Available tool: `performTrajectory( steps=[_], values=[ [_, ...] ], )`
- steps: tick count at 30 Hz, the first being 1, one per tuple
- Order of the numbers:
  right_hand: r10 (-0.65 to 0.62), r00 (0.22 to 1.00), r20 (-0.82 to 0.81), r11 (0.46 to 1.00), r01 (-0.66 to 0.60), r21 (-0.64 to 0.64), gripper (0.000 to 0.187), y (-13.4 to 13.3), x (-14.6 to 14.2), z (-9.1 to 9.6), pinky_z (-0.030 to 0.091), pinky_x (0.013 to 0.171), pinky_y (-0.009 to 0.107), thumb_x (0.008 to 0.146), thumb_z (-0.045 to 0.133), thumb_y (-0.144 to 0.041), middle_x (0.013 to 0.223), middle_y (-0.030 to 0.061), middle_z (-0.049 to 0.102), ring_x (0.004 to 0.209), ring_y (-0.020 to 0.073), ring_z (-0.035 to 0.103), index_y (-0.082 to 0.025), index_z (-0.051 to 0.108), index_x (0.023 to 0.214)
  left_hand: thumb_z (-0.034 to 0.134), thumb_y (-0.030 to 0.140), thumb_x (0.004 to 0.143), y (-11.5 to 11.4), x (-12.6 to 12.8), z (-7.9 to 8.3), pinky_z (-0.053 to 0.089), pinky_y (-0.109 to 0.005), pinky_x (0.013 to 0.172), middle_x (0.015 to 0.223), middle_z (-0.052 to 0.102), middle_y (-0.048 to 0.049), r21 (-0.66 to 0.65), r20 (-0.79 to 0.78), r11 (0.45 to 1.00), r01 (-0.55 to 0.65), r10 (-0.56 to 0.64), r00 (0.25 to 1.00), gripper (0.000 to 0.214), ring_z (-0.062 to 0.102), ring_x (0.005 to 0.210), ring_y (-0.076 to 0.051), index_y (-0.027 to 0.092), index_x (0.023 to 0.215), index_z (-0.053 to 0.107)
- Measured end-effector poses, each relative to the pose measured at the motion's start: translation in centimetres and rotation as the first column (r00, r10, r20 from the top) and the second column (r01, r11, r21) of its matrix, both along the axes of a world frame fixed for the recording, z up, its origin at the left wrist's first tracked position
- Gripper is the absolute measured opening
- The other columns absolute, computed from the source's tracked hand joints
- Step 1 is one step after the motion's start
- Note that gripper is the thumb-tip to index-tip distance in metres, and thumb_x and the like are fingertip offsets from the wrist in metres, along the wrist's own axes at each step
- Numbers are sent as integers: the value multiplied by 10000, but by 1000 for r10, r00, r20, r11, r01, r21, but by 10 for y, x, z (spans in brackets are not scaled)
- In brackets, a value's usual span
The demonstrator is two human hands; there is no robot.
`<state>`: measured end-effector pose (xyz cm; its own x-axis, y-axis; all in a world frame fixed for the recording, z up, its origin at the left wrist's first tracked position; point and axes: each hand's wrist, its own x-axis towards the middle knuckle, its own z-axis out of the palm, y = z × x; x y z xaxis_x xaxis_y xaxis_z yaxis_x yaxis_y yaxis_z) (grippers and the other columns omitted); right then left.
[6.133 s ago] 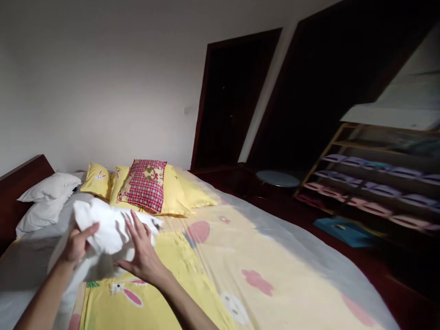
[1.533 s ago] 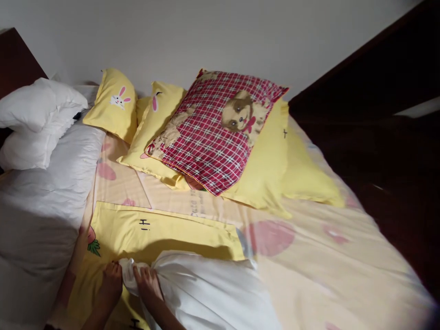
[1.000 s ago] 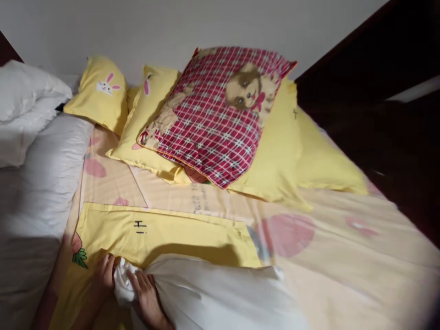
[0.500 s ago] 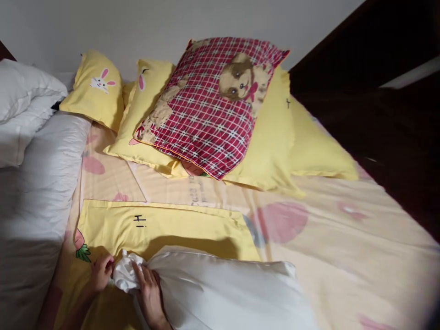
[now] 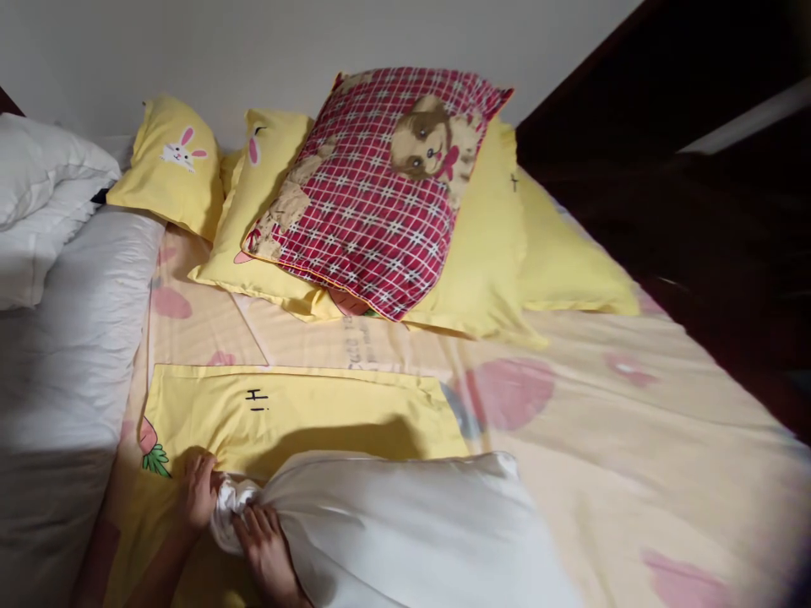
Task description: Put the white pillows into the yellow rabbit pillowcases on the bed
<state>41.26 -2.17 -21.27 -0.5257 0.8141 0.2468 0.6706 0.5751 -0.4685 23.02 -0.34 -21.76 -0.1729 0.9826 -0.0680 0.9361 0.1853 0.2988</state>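
A plump white pillow (image 5: 405, 532) lies across the near part of the bed on a flat yellow pillowcase (image 5: 297, 414) printed with a carrot. My right hand (image 5: 263, 545) is closed on the bunched left end of the pillow. My left hand (image 5: 199, 490) is closed beside it, fingers pinching the pillowcase edge against that same bunched corner. Both forearms come in from the lower left.
A red checked cushion with a dog picture (image 5: 380, 186) leans on yellow pillows (image 5: 494, 253) at the head of the bed. Another yellow rabbit pillow (image 5: 174, 165) and white pillows (image 5: 44, 194) lie left, above a white duvet (image 5: 57, 371). Dark floor lies right.
Six seconds ago I held the white pillow up in both hands. Over the last second both hands stay at its bunched corner, shifting slightly; the view drifts a little.
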Motion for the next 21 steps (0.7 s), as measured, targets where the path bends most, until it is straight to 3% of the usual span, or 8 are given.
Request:
performTrajectory(
  steps=[4, 7, 13, 17, 21],
  values=[
    [11, 999, -36, 997, -13, -70, 144, 3, -1, 4, 389, 892, 361, 863, 634, -144, 913, -2, 709, 870, 200, 607, -247, 687, 949, 520, 131, 781, 8, -1, 26, 486, -378, 947, 1190, 681, -73, -163, 37, 984, 66, -61, 997, 429, 625, 1088, -251, 243, 1175, 649],
    [15, 998, -55, 988, -23, -150, 170, 13, -2, 12, 402, 863, 337, 865, 637, -132, 890, -18, 708, 845, 186, 612, -266, 692, 954, 444, 61, 768, 20, 4, 40, 453, -367, 935, 1079, 701, -72, -223, 107, 973, 50, -27, 994, 425, 627, 1029, -232, 222, 1092, 666],
    [10, 1000, -11, 955, -13, -296, 207, 22, -4, 26, 398, 870, 329, 890, 583, -103, 902, -8, 711, 872, 179, 626, -264, 702, 945, 426, 112, 783, 38, 9, 37, 413, -375, 843, 814, 672, -72, -240, 178, 970, -27, 71, 981, 225, 608, 859, -226, 183, 765, 639],
    [-19, 1000, -19, 923, 10, -386, 227, 33, 5, 37, 390, 887, 327, 890, 561, -112, 924, 6, 708, 881, 178, 629, -266, 707, 971, 442, 149, 780, 37, -2, 38, 426, -300, 762, 754, 621, -31, -244, 309, 969, 49, 29, 950, 153, 575, 767, -171, 192, 734, 582],
    [-123, 992, -11, 899, 107, -424, 295, 48, 7, 53, 406, 913, 340, 881, 537, -117, 999, 35, 700, 952, 207, 621, -266, 690, 1085, 403, 293, 883, 38, -1, 52, 444, -233, 695, 732, 552, 9, -221, 455, 968, 116, -3, 890, 175, 548, 711, -127, 213, 752, 488]
  ],
)
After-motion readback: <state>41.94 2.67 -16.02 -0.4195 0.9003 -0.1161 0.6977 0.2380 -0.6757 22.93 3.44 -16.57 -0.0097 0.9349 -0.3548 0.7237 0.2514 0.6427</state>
